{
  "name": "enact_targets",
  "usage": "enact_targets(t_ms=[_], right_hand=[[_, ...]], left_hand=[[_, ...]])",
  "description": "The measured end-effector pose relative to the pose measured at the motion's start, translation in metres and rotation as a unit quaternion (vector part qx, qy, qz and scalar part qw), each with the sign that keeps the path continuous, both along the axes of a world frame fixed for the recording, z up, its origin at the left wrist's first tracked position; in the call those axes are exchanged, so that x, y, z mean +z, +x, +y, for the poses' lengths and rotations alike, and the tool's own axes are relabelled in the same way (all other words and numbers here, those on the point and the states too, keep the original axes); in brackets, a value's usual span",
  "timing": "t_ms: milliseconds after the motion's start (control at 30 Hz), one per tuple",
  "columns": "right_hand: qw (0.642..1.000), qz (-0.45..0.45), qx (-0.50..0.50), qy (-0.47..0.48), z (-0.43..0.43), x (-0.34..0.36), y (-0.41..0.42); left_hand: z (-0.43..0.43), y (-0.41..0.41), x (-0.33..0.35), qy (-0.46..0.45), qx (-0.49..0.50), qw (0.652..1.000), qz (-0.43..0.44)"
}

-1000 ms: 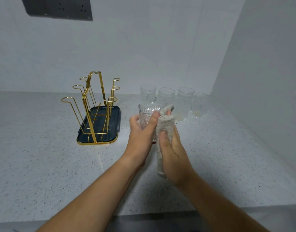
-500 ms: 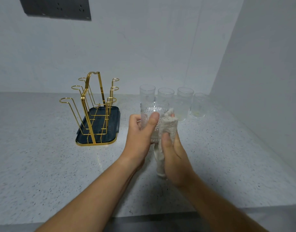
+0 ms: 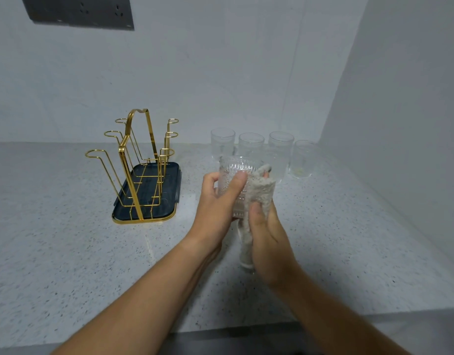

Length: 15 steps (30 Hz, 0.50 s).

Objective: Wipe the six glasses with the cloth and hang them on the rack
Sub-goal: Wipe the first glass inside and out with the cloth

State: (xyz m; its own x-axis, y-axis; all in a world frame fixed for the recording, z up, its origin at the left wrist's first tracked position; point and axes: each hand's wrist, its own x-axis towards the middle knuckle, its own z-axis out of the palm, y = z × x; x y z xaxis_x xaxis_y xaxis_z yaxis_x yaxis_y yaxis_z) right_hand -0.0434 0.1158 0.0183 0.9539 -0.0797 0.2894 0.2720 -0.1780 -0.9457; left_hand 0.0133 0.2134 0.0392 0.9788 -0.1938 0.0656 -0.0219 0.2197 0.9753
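My left hand grips a ribbed clear glass above the counter, thumb across its front. My right hand holds a beige cloth against the glass's right side, and the cloth's tail hangs down beside my palm. Several more clear glasses stand upright in a row near the back wall, behind the held one. The gold wire rack on its dark tray stands to the left, with nothing hanging on its loops.
A speckled white counter runs to a front edge at the bottom. The right wall meets the back wall just past the glasses. A dark socket plate sits high on the back wall.
The glass has turned a little in my left hand and the cloth has slid along its right side. Both hands stay at about the same spot above the counter.
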Motion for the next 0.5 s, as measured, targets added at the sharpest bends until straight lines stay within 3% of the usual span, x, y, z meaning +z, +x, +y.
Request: enact_targets(t_ms=[133, 300, 500], right_hand=[[0.999, 0.002, -0.026, -0.026, 0.001, 0.008, 0.000], [0.993, 0.061, -0.074, 0.068, -0.020, 0.040, 0.019], [0.998, 0.053, 0.009, 0.018, 0.001, 0.006, 0.001]], left_hand=[[0.001, -0.001, 0.000, -0.041, -0.002, 0.999, 0.033], [-0.004, -0.009, -0.004, -0.101, -0.084, 0.988, 0.079], [0.000, 0.002, 0.000, -0.036, 0.027, 0.999, 0.021]])
